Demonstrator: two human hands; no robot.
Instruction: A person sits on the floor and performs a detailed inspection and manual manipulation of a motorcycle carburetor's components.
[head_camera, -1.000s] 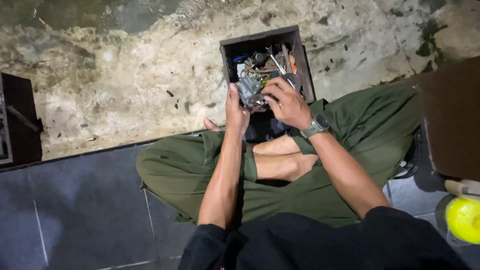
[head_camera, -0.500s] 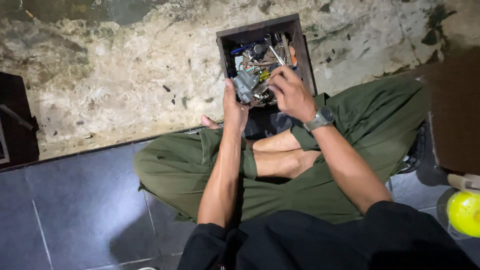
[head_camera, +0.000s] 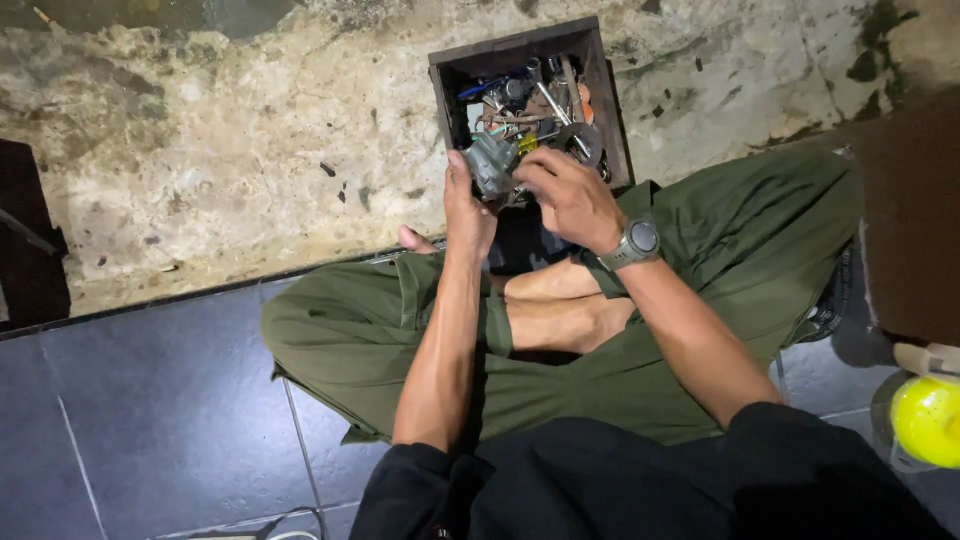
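Left hand (head_camera: 468, 205) and right hand (head_camera: 567, 195) closed on a lumpy grey metal part (head_camera: 490, 160) — held over the dark wooden toolbox (head_camera: 612, 120) on rough concrete; underside hidden.

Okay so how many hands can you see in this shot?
2. The left hand grips a grey metal part at the near edge of the wooden toolbox. The right hand, with a wristwatch, rests beside it on the same part.
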